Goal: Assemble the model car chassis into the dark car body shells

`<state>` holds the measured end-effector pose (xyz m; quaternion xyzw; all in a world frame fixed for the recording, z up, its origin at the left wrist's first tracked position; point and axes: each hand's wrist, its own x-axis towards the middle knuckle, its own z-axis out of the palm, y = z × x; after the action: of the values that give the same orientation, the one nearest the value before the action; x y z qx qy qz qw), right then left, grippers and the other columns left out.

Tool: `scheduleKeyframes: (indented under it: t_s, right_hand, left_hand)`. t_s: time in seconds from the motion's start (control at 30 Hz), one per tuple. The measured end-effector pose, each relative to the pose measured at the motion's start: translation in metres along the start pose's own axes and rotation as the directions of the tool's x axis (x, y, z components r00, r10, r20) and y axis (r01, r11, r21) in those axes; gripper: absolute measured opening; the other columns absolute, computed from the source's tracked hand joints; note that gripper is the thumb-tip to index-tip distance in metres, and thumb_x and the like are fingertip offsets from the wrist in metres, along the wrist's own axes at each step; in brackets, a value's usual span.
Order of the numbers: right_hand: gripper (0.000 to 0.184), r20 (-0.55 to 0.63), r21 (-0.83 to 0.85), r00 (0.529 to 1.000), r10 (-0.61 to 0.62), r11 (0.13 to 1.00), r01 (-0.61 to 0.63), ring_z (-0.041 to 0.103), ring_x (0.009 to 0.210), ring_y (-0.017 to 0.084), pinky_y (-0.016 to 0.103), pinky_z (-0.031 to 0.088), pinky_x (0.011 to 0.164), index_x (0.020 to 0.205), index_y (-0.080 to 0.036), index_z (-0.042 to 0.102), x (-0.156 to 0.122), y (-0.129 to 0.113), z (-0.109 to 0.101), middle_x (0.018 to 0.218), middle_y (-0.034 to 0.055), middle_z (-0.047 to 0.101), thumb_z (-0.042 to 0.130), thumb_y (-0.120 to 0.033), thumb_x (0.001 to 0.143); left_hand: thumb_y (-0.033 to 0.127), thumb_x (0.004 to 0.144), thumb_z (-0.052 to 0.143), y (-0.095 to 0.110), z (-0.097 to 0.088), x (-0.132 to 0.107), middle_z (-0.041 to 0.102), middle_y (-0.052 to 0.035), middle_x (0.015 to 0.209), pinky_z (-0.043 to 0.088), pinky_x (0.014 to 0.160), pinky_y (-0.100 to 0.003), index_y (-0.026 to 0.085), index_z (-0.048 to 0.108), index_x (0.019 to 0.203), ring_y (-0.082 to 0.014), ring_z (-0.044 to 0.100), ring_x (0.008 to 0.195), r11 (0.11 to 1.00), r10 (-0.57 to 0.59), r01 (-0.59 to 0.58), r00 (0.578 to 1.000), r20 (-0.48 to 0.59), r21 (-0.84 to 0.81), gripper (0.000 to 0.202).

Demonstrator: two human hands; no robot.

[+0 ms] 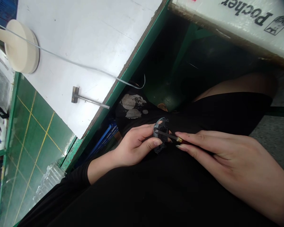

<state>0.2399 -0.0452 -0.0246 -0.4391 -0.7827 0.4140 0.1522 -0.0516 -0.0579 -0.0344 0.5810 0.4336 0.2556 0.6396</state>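
Above my lap, my left hand (pixel 138 143) grips a small dark part (pixel 164 126) with a curved, shiny rim. Its thumb presses on the near side, and some of its fingers are hidden behind the part. My right hand (pixel 229 162) comes in from the right and pinches a slim flat tool (pixel 169 136) between thumb and fingers. The tool looks like a small file, with a dark blade and a brass collar; most of its handle is hidden in the hand. Its tip lies against the inner face of the dark part, near my left thumb.
A small metal hammer (pixel 90 100) lies on the white tabletop (pixel 90 31). Beyond it stands a cream round object (pixel 23 47). A thin pale tube (pixel 80 65) crosses the table and hangs over its green edge. A box marked "Pocher" (pixel 241 22) sits at upper right.
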Motion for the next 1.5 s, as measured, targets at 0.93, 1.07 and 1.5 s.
scheduleKeyframes:
  t_s: [0.93,1.07,1.5]
  right_hand:
    - [0.034,0.158,0.234,0.950,0.270,0.924,-0.301,0.089,0.117,0.026,0.040,0.073,0.109,0.138,-0.031,0.091,0.009,0.009,-0.032,0.126,0.0064,0.092,0.064,-0.042,0.120]
    - [0.057,-0.230,0.266,0.882,0.411,0.899,-0.349,0.084,0.080,0.021,0.035,0.075,0.074,0.170,-0.023,0.068,0.016,0.036,-0.050,0.117,0.0106,0.088,0.053,-0.052,0.124]
    - [0.058,-0.635,-0.343,0.730,0.253,0.754,-0.560,0.079,0.120,0.048,0.069,0.066,0.104,0.151,-0.011,0.081,0.097,0.101,-0.079,0.148,0.0308,0.073,0.051,-0.042,0.112]
  left_hand:
    - [0.051,0.112,0.081,-0.014,0.012,-0.001,0.091,-0.0189,0.128,0.066,0.104,-0.038,0.018,0.088,0.143,-0.0302,0.085,0.112,0.801,-0.330,0.206,0.935,-0.128,-0.563,0.046]
    - [0.046,0.096,0.099,-0.024,0.010,0.015,0.088,-0.0133,0.141,0.070,0.107,-0.039,0.030,0.089,0.144,-0.0319,0.087,0.120,0.658,-0.489,0.162,0.835,-0.253,-0.735,0.052]
    - [0.047,0.106,0.090,0.021,-0.001,0.057,0.083,-0.0227,0.150,0.076,0.088,-0.046,0.024,0.080,0.143,-0.0307,0.088,0.109,0.430,0.086,-0.056,0.996,-0.021,-0.901,0.044]
